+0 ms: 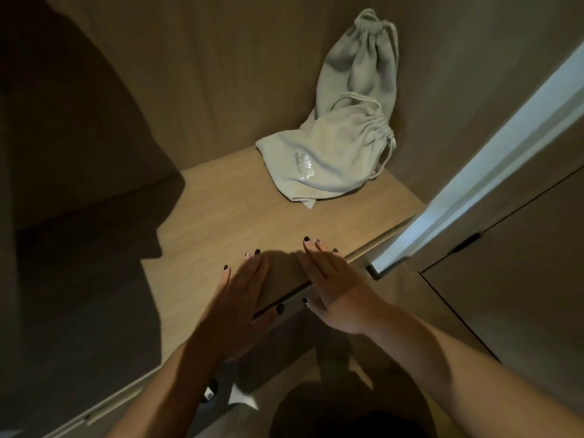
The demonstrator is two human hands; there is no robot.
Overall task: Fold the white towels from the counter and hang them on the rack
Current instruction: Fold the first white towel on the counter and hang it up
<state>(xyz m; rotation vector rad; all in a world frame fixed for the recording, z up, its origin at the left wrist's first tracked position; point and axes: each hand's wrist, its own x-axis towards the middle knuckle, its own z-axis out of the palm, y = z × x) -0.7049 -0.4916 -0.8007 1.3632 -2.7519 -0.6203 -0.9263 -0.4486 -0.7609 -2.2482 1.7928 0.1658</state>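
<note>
Reaching into a wooden cupboard, both arms stretch over its shelf (240,213). Far past the hands, in the back corner, two pale cloth bags (344,143) sit, one lying flat, one leaning up behind it. No white towel shows anywhere. The left hand (240,292) and right hand (328,276) lie side by side, fingers straight, holding nothing.
</note>
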